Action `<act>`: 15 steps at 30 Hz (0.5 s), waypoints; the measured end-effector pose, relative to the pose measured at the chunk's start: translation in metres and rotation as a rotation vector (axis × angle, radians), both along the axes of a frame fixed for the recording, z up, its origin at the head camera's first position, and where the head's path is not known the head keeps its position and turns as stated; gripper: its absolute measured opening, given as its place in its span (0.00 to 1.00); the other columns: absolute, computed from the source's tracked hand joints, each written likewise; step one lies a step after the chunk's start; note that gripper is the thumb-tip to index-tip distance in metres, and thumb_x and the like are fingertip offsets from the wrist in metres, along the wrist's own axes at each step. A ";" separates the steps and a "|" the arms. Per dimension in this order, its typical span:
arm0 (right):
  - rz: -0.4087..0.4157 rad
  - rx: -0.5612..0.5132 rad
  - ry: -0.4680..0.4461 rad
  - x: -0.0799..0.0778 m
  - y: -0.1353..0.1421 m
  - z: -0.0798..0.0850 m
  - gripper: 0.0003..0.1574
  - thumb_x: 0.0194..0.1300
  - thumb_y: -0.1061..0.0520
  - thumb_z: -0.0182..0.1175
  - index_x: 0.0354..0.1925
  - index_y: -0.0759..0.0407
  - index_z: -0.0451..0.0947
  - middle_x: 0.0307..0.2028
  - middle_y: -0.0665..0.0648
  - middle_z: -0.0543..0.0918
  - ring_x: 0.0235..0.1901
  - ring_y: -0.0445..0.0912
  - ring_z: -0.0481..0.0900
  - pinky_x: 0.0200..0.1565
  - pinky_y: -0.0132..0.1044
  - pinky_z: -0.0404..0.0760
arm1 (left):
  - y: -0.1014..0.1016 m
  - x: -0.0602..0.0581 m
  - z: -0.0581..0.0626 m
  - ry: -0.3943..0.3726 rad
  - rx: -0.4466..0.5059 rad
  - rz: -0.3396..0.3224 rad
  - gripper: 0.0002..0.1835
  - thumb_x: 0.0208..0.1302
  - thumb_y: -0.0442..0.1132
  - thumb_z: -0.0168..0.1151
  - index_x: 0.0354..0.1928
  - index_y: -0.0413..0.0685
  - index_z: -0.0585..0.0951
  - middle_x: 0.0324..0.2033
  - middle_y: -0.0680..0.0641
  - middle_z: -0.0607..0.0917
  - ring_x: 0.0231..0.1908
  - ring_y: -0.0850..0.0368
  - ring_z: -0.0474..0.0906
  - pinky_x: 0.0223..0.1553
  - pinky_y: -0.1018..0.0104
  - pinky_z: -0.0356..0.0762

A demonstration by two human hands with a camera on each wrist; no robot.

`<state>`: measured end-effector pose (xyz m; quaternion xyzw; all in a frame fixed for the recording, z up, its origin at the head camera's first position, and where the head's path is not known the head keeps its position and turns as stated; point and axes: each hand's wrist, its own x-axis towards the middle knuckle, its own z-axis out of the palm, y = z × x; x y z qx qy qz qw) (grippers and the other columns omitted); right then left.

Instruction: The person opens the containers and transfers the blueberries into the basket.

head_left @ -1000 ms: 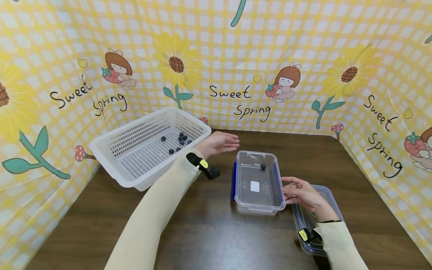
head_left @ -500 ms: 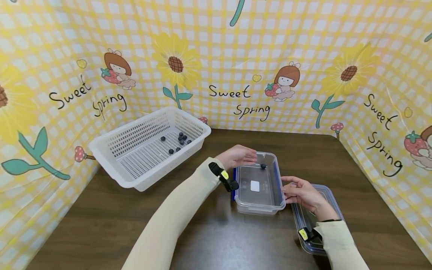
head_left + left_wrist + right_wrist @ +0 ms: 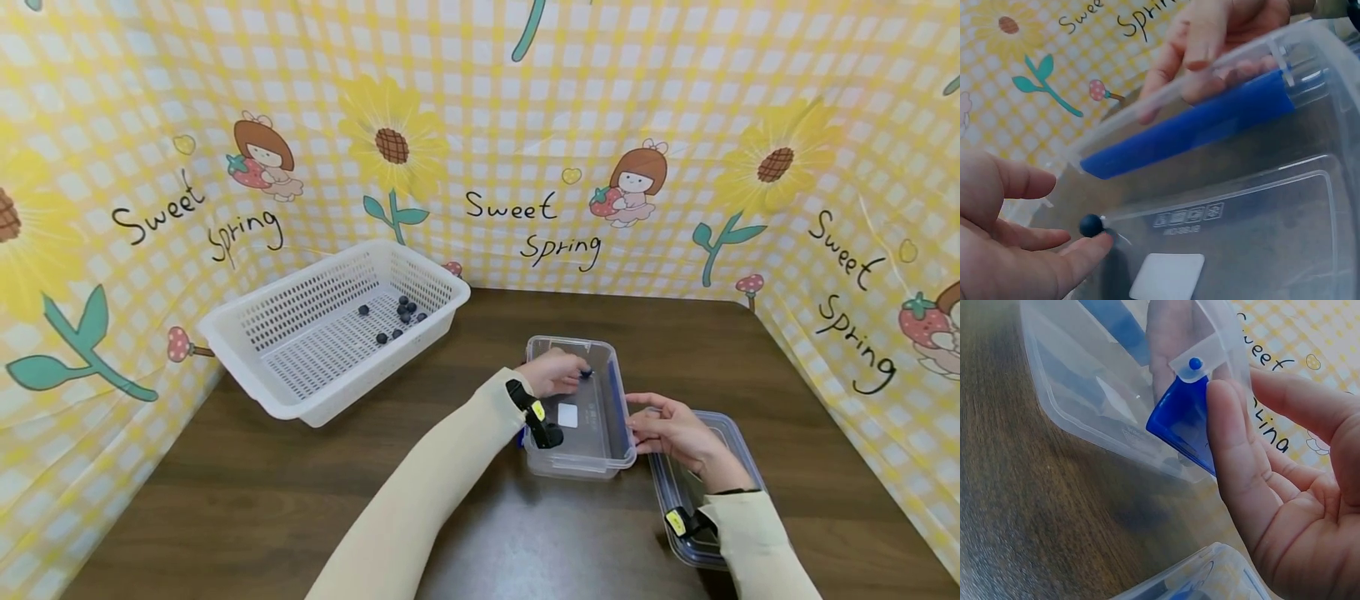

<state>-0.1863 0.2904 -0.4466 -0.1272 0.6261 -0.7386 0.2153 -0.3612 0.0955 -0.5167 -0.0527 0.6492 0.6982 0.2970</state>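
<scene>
My left hand (image 3: 553,372) reaches inside a clear plastic food container (image 3: 577,461). Its thumb and fingers are spread close around one blueberry (image 3: 1090,225) on the container's floor, the thumb tip right at the berry. Outside the container's right wall, my right hand (image 3: 675,433) touches the side with fairly straight fingers. In the right wrist view, the right thumb lies against a blue side latch (image 3: 1182,419), which hangs unfastened. A white label (image 3: 1166,275) shows at the container's bottom.
A white perforated basket (image 3: 300,410) with several blueberries (image 3: 407,308) stands at the left. Under my right wrist lies a rectangular clear plastic piece (image 3: 731,433) with rounded corners. The brown table (image 3: 255,500) meets a patterned yellow cloth (image 3: 510,250) at the back.
My left hand has moved right from beside the basket, over the container's left rim and down to the blueberry inside. The right hand and the container have stayed put.
</scene>
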 end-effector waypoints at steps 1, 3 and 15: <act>0.000 0.003 0.005 0.000 0.000 -0.001 0.21 0.71 0.72 0.52 0.54 0.52 0.73 0.34 0.53 0.87 0.32 0.43 0.85 0.37 0.36 0.88 | 0.005 -0.010 -0.016 -0.010 0.004 0.004 0.21 0.62 0.31 0.63 0.55 0.30 0.73 0.51 0.30 0.75 0.51 0.38 0.78 0.51 0.53 0.83; 0.005 0.002 0.010 0.000 0.000 -0.002 0.21 0.71 0.72 0.52 0.54 0.51 0.73 0.34 0.53 0.87 0.32 0.43 0.85 0.37 0.36 0.88 | 0.017 -0.045 -0.063 -0.032 0.043 0.005 0.19 0.60 0.31 0.65 0.52 0.32 0.74 0.47 0.31 0.75 0.47 0.39 0.78 0.46 0.52 0.84; 0.019 -0.041 0.019 0.002 0.000 0.001 0.21 0.72 0.72 0.51 0.56 0.55 0.72 0.35 0.53 0.86 0.33 0.43 0.85 0.37 0.34 0.87 | 0.016 0.022 0.021 -0.032 0.075 0.045 0.15 0.64 0.27 0.60 0.52 0.28 0.76 0.47 0.31 0.78 0.49 0.43 0.78 0.51 0.56 0.83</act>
